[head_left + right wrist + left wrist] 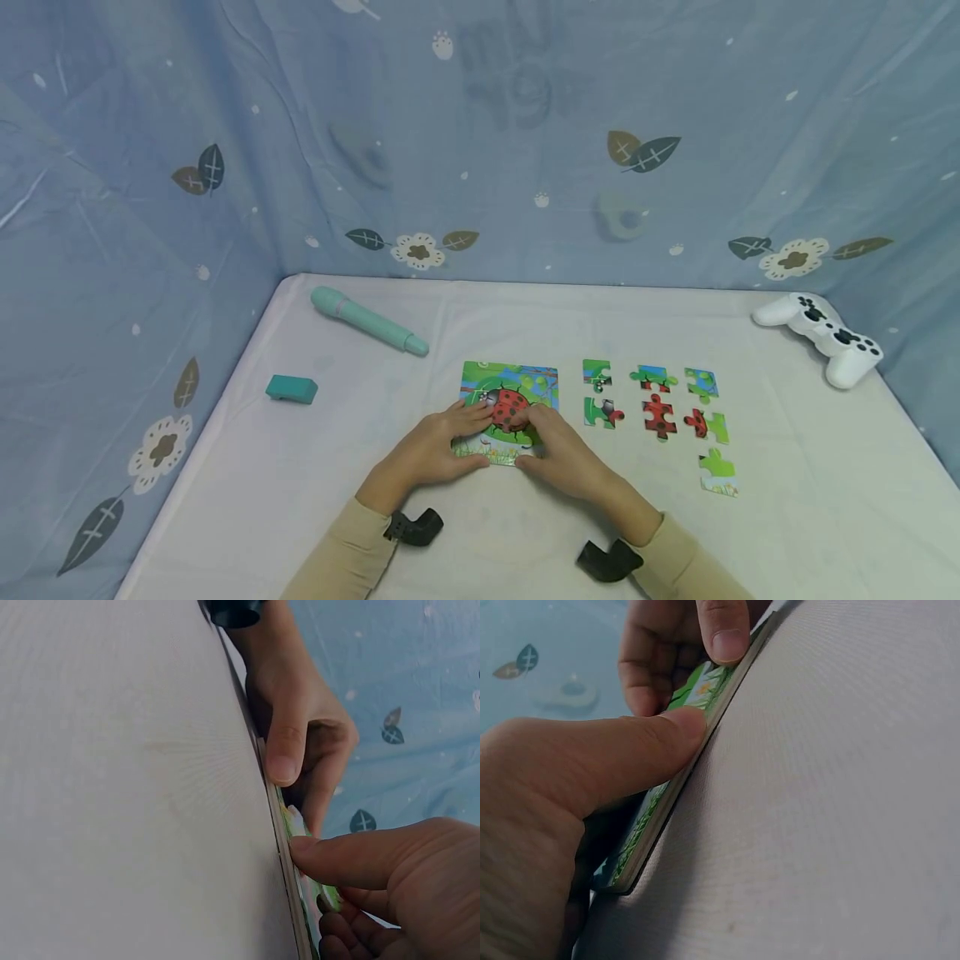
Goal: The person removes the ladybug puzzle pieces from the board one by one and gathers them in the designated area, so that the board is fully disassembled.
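Observation:
A square puzzle board (538, 375) with a red ladybug picture lies flat on the table. My left hand (435, 450) rests over its left side with fairly straight fingers, its thumb (649, 750) on the near edge. From the other side my right hand (562, 454) reaches onto the board with curled fingers. Between its thumb and fingers it pinches a small green puzzle piece (330, 896), low over the board; the hand covers most of that piece. Several loose puzzle pieces, among them a red one (659, 417), lie in rows to the right.
A mint green toy microphone (371, 323) lies at the back left, with a teal block (292, 388) nearer the left edge. At the far right is a white game controller (825, 333). Blue patterned cloth (480, 150) stands behind the white-covered table (495, 550).

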A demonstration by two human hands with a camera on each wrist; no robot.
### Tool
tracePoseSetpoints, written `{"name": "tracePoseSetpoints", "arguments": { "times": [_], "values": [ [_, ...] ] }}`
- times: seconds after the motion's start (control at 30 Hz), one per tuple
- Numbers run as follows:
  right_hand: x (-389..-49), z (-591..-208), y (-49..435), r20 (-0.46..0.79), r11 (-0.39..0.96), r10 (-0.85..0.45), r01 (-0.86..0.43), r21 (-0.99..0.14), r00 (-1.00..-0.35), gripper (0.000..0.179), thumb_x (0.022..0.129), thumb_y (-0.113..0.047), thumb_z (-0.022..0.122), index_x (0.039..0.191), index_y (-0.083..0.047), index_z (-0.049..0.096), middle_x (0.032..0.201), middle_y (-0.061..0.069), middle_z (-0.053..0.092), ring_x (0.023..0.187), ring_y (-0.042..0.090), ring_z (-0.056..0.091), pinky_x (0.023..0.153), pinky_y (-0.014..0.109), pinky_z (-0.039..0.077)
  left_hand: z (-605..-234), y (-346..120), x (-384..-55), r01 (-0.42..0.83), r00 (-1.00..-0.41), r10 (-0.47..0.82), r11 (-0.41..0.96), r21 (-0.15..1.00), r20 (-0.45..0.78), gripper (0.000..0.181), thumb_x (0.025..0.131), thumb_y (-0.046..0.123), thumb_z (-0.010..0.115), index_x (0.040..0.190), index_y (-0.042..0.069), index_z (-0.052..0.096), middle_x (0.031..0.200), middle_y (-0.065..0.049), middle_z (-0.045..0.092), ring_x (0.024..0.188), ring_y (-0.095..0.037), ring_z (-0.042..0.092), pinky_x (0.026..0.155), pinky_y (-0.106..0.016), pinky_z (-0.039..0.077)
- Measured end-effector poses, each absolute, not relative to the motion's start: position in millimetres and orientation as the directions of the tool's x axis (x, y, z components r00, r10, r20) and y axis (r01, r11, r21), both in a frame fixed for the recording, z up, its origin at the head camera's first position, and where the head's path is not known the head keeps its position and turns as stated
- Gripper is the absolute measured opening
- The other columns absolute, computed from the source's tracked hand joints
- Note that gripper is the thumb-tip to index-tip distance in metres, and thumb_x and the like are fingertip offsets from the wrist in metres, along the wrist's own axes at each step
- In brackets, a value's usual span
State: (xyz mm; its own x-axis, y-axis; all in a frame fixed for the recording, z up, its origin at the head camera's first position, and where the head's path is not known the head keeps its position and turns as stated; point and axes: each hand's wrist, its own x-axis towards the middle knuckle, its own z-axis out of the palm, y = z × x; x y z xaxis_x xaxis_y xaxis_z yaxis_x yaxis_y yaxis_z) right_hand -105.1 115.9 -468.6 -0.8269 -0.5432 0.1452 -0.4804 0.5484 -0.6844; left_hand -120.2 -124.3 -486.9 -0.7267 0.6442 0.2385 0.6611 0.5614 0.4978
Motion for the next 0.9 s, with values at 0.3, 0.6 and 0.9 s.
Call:
{"name": "tracePoseSetpoints", "arguments": {
  "times": [0.3, 0.6, 0.9],
  "values": [
    [-104.7, -469.7, 116.4, 0.178, 0.554, -0.539, -0.505, -0.662, -0.823, 0.043, 0.08, -0.01, 0.074, 0.119, -0.007, 0.056, 0.114, 0.003, 0.056, 0.101, 0.016, 0.053, 0.087, 0.035, 0.05, -486.9, -124.4, -120.1, 0.666, -0.723, 0.647, 0.561, 0.491, 0.241, 0.058, 0.083, 0.038, 0.071, 0.13, 0.006, 0.058, 0.137, -0.002, 0.054, 0.132, -0.019, 0.046, 0.114, -0.037, 0.032],
    [-105.3, -466.6, 118.1, 0.184, 0.566, -0.535, -0.511, -0.647, -0.825, 0.043, 0.081, -0.012, 0.074, 0.121, -0.01, 0.058, 0.115, 0.001, 0.058, 0.102, 0.015, 0.053, 0.086, 0.038, 0.05, -487.1, -126.5, -119.9, 0.666, -0.724, 0.649, 0.57, 0.481, 0.235, 0.059, 0.083, 0.041, 0.07, 0.131, 0.008, 0.058, 0.137, -0.001, 0.054, 0.133, -0.019, 0.045, 0.114, -0.037, 0.033],
    [-107.5, -452.6, 136.8, 0.144, 0.552, -0.53, -0.468, -0.69, -0.836, 0.043, 0.083, -0.014, 0.073, 0.123, -0.012, 0.057, 0.117, -0.003, 0.057, 0.106, 0.016, 0.055, 0.089, 0.038, 0.051, -487.7, -124.8, -119.8, 0.678, -0.716, 0.65, 0.559, 0.478, 0.257, 0.057, 0.084, 0.04, 0.07, 0.129, 0.007, 0.06, 0.137, -0.003, 0.055, 0.131, -0.019, 0.047, 0.113, -0.038, 0.033]
  ]
}}
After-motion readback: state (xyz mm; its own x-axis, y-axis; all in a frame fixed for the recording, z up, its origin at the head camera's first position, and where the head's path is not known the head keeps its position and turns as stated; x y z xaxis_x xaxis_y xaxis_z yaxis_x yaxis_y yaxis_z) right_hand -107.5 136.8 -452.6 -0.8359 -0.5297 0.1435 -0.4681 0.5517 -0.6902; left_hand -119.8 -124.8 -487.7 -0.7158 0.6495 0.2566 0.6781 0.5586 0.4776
